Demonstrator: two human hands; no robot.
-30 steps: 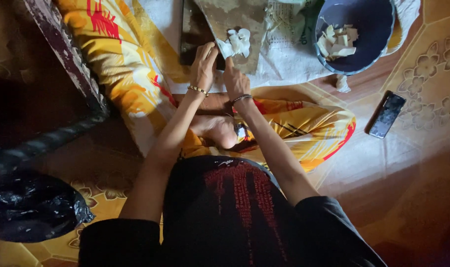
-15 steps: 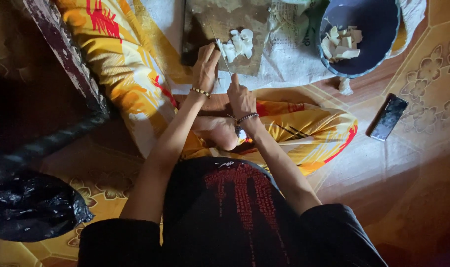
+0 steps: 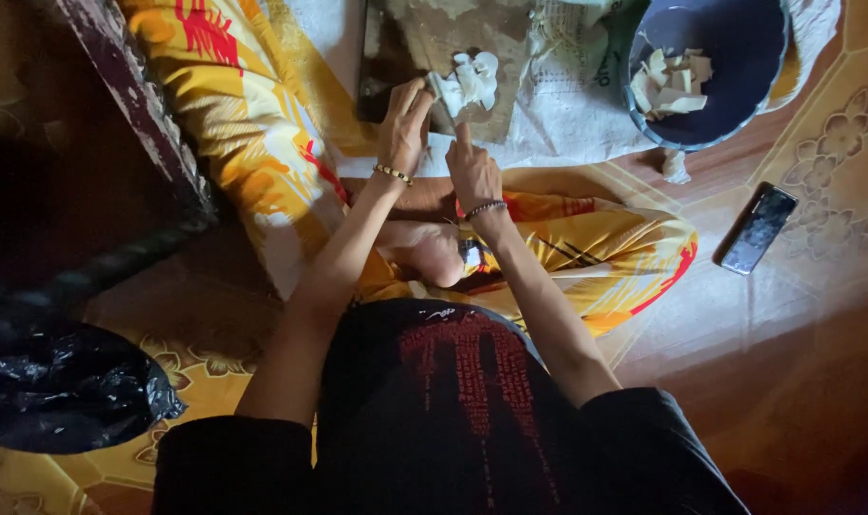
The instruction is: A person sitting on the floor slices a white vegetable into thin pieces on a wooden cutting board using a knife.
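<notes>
left hand (image 3: 405, 122) grasps white pieces (image 3: 470, 81) at the near edge of the wooden board (image 3: 424, 43) | right hand (image 3: 472, 172) clenched with forefinger out, a blade I cannot see | risk, I judge: dim light, fingers close, a cut or pieces sliding off toward blue bowl (image 3: 729, 67)

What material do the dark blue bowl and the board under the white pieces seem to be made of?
Blue bowl: probably plastic; smooth, even colour, thin rim. Board: apparently wood; matte, worn brown, stained surface with straight edges.
</notes>
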